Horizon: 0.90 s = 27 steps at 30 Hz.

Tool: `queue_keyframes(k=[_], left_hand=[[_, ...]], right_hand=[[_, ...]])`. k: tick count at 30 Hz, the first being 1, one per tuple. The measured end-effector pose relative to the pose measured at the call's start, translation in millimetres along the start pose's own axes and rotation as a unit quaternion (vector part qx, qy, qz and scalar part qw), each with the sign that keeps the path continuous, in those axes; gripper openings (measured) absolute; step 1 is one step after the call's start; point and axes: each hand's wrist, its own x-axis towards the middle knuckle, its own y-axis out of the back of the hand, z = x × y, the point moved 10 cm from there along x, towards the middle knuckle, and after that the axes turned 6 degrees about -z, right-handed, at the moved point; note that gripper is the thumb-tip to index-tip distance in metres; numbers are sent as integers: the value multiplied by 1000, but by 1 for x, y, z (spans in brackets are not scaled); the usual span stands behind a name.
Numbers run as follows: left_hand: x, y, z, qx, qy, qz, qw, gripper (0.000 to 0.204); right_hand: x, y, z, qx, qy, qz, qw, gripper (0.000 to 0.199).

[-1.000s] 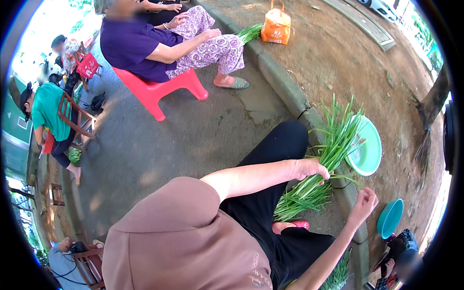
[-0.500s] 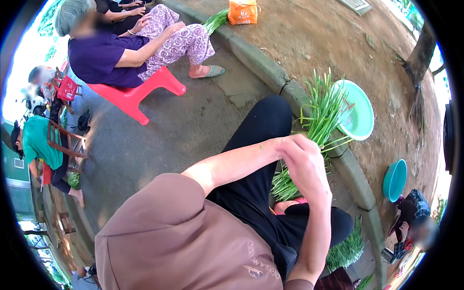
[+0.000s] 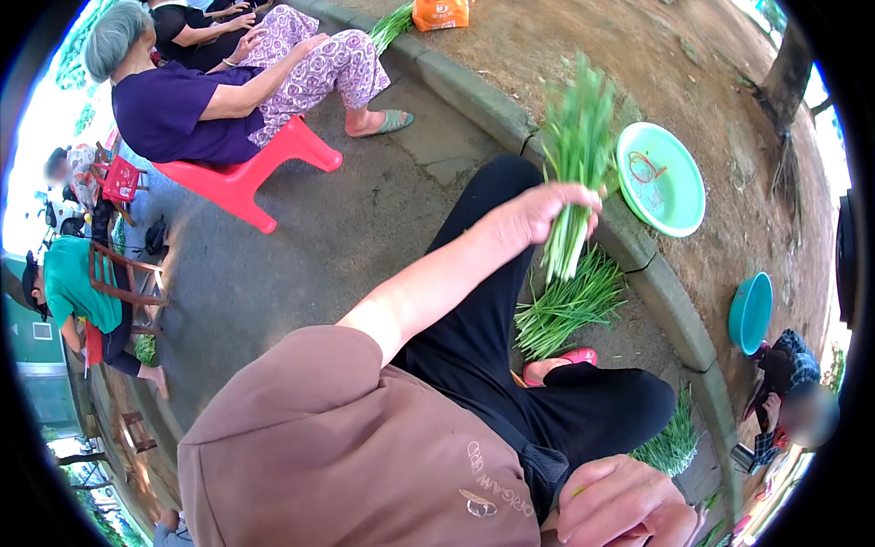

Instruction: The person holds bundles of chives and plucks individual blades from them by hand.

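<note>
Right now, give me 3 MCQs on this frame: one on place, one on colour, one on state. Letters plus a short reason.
1. Where does the green basin sit?
A. on the red stool
B. on the dirt just past the curb
C. on the person's lap

2. What colour is the smaller basin at the right?
A. blue
B. orange
C. white

3. What is the left hand doing?
A. lying flat on the ground
B. resting open and empty
C. holding a bunch of green stalks raised in the air

Key:
1 B: the basin lies on bare soil beyond the curb.
2 A: its wall is plainly blue.
3 C: the fingers close round the stalks, well above the loose pile of stalks on the ground.

The right hand is at the lower edge, curled; what it holds cannot be told.
</note>
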Motion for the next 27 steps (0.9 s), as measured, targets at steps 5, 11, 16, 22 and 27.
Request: queue_keyframes(k=[5, 11, 16, 22, 27], left_hand=[[-25, 9, 93, -118, -141, -56, 981, 26], [-62, 64, 128, -185, -254, -55, 948, 12], [-76, 102, 136, -222, -291, 50, 929, 7], [-81, 98, 148, -215, -299, 67, 927, 8], [-71, 112, 157, -131, -239, 129, 953, 9]], right_hand=[[0, -3, 1, 11, 10, -2, 1000, 39], [0, -9, -1, 4, -6, -27, 1000, 35], [2, 4, -2, 33, -8, 28, 999, 31], [-8, 9, 6, 51, 5, 95, 994, 10], [1, -7, 1, -43, -55, -75, 995, 32]])
